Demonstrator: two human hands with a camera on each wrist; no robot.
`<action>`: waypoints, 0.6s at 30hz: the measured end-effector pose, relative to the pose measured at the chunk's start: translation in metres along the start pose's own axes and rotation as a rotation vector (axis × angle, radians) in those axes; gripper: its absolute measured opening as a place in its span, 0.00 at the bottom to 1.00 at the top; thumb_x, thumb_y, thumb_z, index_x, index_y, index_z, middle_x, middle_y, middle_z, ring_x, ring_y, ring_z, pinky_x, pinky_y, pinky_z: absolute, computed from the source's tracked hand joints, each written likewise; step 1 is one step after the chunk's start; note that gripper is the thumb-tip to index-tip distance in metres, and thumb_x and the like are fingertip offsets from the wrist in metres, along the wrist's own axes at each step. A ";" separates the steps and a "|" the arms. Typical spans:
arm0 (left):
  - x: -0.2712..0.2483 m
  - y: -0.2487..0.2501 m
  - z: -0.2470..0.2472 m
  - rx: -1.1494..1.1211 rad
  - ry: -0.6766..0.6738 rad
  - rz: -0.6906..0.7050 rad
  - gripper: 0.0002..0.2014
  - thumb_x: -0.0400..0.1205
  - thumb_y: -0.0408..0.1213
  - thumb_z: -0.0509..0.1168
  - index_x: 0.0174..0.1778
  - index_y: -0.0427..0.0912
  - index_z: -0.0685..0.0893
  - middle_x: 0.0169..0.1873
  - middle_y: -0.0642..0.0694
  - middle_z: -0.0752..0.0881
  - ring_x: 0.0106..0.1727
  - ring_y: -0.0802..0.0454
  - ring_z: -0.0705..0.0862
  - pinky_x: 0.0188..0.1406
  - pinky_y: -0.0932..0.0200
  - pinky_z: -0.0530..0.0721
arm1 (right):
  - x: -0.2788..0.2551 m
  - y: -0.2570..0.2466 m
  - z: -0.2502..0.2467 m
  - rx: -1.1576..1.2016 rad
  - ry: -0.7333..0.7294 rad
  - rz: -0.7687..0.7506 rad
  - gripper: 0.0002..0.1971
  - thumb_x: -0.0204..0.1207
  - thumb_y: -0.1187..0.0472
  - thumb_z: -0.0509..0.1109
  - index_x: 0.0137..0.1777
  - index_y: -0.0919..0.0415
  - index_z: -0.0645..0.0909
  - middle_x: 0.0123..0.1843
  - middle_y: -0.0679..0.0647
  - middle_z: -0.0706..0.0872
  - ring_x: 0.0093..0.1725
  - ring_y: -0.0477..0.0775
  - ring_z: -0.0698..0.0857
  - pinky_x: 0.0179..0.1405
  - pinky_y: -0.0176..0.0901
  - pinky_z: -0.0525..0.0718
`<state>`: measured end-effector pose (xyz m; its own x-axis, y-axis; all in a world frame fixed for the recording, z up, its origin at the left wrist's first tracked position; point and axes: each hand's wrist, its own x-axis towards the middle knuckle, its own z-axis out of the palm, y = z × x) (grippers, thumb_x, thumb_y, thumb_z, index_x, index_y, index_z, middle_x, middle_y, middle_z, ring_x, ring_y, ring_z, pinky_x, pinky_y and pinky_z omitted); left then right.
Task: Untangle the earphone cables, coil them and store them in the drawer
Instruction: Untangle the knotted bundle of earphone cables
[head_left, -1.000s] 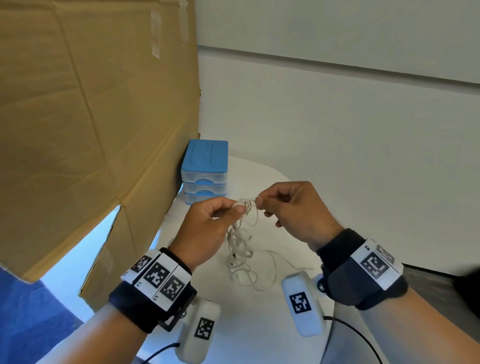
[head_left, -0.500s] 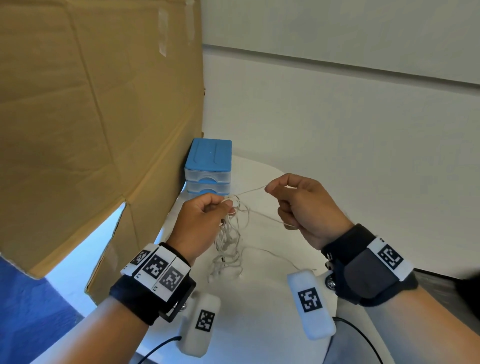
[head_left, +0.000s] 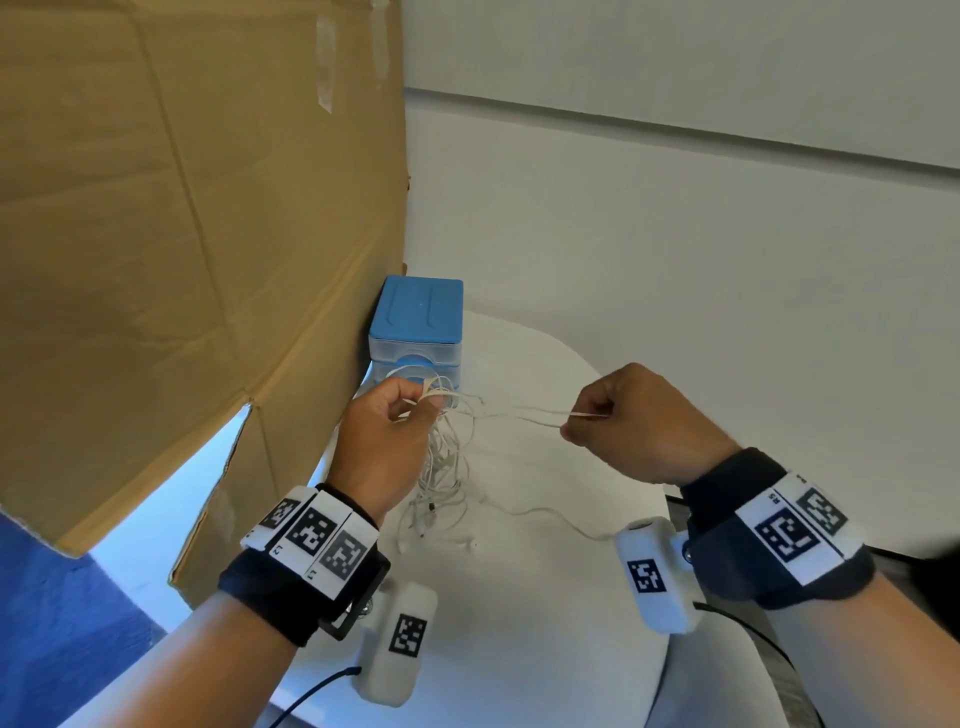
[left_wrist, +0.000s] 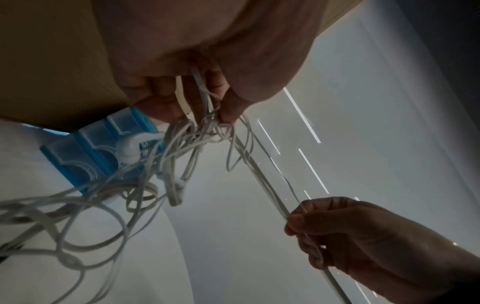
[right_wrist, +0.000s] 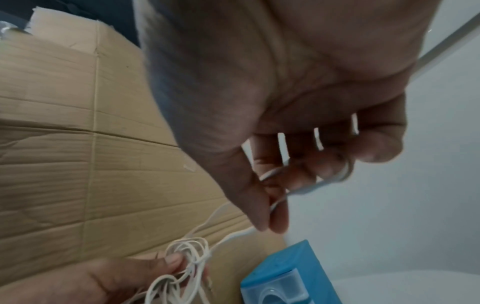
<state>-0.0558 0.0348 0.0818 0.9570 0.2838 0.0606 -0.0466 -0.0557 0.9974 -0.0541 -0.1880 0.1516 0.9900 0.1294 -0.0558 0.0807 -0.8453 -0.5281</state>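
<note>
A tangle of white earphone cables (head_left: 441, 467) hangs above the white table (head_left: 519, 649). My left hand (head_left: 421, 405) pinches the knotted top of the bundle (left_wrist: 207, 121). My right hand (head_left: 571, 421) pinches a strand (head_left: 519, 413) stretched taut between the two hands. In the right wrist view the strand (right_wrist: 228, 236) runs from my right hand's fingertips (right_wrist: 272, 222) down to the bundle (right_wrist: 187, 253). An earbud (left_wrist: 130, 144) dangles in the tangle. The small blue drawer unit (head_left: 418, 325) stands behind the left hand with its drawers closed.
A large cardboard sheet (head_left: 182, 234) stands along the left, right beside the drawer unit. A white wall (head_left: 675, 260) is behind the table. A loose cable end (head_left: 545, 514) trails across the table toward my right wrist.
My hands started together at the knot and have moved apart. The right hand has drawn a strand out to the right while the left keeps the bundle.
</note>
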 end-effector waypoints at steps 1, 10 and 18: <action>-0.002 0.001 0.001 -0.002 -0.013 0.016 0.07 0.80 0.36 0.71 0.36 0.46 0.85 0.26 0.55 0.82 0.26 0.57 0.73 0.28 0.65 0.73 | -0.001 0.001 0.001 -0.020 0.009 -0.007 0.09 0.73 0.59 0.72 0.33 0.60 0.84 0.24 0.44 0.80 0.26 0.45 0.77 0.32 0.41 0.77; -0.014 0.006 0.011 0.032 -0.076 0.099 0.05 0.81 0.39 0.70 0.41 0.44 0.85 0.26 0.54 0.87 0.20 0.62 0.75 0.23 0.68 0.73 | -0.004 -0.023 0.047 0.302 0.085 -0.122 0.15 0.63 0.43 0.83 0.44 0.47 0.86 0.39 0.44 0.88 0.37 0.45 0.83 0.45 0.47 0.85; -0.010 0.002 0.006 0.119 -0.082 0.092 0.03 0.80 0.40 0.71 0.41 0.48 0.87 0.33 0.50 0.89 0.27 0.60 0.78 0.31 0.63 0.76 | -0.003 -0.028 0.042 0.347 0.217 -0.164 0.05 0.76 0.52 0.76 0.42 0.49 0.93 0.36 0.45 0.92 0.33 0.46 0.85 0.37 0.44 0.84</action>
<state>-0.0640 0.0258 0.0834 0.9706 0.1934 0.1434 -0.1059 -0.1921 0.9757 -0.0647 -0.1427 0.1307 0.9717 0.1046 0.2120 0.2320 -0.5936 -0.7706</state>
